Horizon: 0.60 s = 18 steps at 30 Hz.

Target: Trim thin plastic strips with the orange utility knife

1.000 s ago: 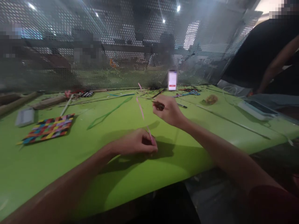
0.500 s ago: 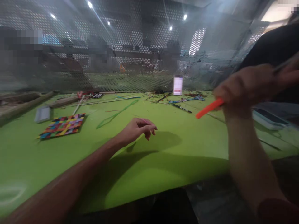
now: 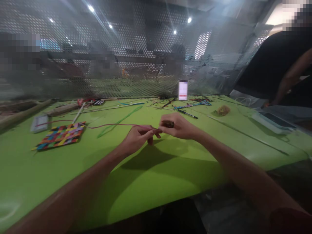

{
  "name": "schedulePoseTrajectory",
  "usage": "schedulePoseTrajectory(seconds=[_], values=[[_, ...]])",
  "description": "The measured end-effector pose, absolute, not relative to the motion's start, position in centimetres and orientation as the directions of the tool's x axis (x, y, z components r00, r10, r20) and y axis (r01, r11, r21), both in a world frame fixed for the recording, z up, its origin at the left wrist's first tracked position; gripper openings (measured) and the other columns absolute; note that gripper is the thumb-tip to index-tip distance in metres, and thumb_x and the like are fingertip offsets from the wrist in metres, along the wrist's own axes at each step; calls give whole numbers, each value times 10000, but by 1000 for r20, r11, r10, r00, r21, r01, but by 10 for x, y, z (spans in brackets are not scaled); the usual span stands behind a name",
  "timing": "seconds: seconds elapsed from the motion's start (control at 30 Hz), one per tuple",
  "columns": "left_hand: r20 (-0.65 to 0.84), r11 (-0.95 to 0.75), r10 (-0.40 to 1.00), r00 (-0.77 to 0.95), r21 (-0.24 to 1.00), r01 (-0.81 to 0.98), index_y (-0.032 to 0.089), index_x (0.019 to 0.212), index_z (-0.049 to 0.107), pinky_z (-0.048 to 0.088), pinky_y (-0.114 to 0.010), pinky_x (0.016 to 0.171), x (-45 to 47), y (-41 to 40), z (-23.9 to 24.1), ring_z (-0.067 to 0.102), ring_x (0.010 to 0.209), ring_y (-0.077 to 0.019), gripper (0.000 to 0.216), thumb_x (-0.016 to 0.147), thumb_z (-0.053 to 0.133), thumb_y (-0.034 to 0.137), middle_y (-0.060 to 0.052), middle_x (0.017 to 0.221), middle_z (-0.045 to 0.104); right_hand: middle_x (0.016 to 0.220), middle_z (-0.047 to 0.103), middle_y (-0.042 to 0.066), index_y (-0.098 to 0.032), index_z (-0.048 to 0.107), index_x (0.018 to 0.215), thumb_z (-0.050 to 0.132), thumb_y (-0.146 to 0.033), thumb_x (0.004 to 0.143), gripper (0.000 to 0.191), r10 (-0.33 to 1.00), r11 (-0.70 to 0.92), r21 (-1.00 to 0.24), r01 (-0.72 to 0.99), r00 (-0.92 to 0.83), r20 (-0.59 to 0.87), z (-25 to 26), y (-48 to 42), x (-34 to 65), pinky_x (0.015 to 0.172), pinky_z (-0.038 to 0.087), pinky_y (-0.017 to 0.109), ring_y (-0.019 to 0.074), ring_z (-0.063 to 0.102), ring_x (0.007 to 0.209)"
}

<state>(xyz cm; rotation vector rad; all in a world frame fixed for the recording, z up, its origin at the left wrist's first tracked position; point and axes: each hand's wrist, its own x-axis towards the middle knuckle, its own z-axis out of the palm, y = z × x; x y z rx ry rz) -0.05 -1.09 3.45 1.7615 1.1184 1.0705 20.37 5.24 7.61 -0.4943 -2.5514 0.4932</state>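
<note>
My left hand [image 3: 139,136] and my right hand [image 3: 177,126] meet above the middle of the green table [image 3: 151,175], fingertips almost touching. My left hand pinches one end of a long thin pink strip [image 3: 97,125], which runs left over the table toward the multicoloured woven mat [image 3: 59,135]. My right hand is closed on a small dark tool [image 3: 169,123] that peeks out between thumb and fingers. A looped green strip [image 3: 119,121] lies flat just beyond my left hand.
A phone [image 3: 183,90] stands upright against the perforated metal screen [image 3: 136,52] at the back. A black pen [image 3: 187,113], loose strips and scraps lie along the far edge. Another person in a dark top [image 3: 275,68] stands at the right, beside a tablet [image 3: 271,121].
My right hand has come down from high on the right to meet my left hand. The pink strip now stretches out to the left from my left fingers.
</note>
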Motion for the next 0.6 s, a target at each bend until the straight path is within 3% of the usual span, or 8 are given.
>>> schedulePoseTrajectory(seconds=[0.13,0.27,0.6], values=[[237,-303,938,254,915,265,138,801,768,491,-254,596,-2,-4,30,601,558,-118,307,915,617,380,-51,717,729,803,595,7,-106,645,978,611,-201,943,107,421,832,-533,153,-800,427,71,52,204,583,362,181,59,460,640],[192,-255,953,233,925,282,126,842,772,475,-255,617,-1,-3,30,592,551,-127,354,917,611,432,-26,579,671,810,616,15,-114,656,954,651,-158,906,65,364,894,-424,142,-783,505,65,54,202,610,379,186,68,498,659],[161,-220,965,206,927,304,129,852,770,471,-253,624,-3,0,24,595,566,-130,398,917,604,485,-34,614,686,796,604,18,-136,643,873,598,-130,912,60,315,943,-278,183,-763,564,51,59,198,656,361,210,91,489,689]])
